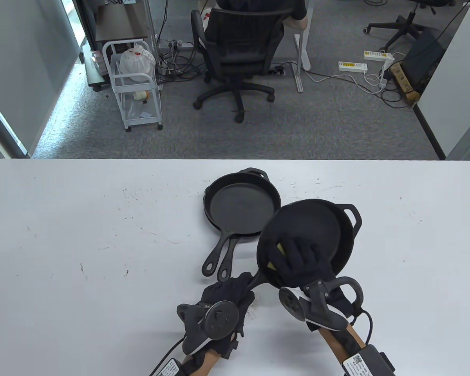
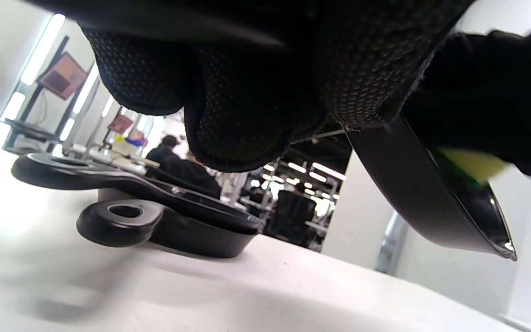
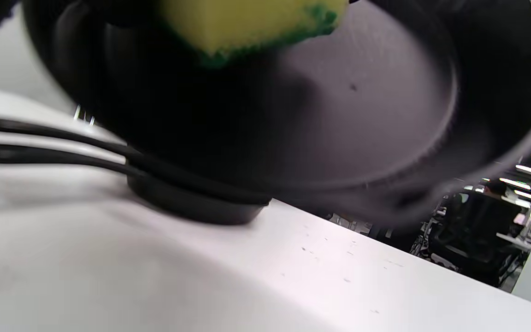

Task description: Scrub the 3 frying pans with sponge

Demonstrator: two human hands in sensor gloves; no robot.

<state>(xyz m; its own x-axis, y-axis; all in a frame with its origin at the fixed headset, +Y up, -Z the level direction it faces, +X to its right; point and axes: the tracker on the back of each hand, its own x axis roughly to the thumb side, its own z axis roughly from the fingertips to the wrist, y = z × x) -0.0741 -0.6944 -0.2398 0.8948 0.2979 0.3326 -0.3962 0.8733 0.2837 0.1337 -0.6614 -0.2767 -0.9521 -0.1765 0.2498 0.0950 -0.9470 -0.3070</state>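
Note:
A black frying pan (image 1: 317,227) is held tilted above the white table (image 1: 82,235), its handle gripped by my left hand (image 1: 235,291). My right hand (image 1: 297,258) lies inside that pan near its lower rim, gripping a yellow sponge (image 1: 280,248) with a green scrub face against the pan's surface. The right wrist view shows the sponge (image 3: 247,27) on the pan floor (image 3: 362,106). Two more black pans (image 1: 241,203) sit stacked on the table to the left, handles (image 1: 219,258) pointing toward me. In the left wrist view the stacked handles (image 2: 118,216) lie left of the held pan (image 2: 431,203).
The table's far edge (image 1: 235,159) runs across the middle of the table view. Beyond it stand an office chair (image 1: 239,51) with a person seated, a white wire cart (image 1: 135,86), and cables with power strips (image 1: 352,66) on the carpet.

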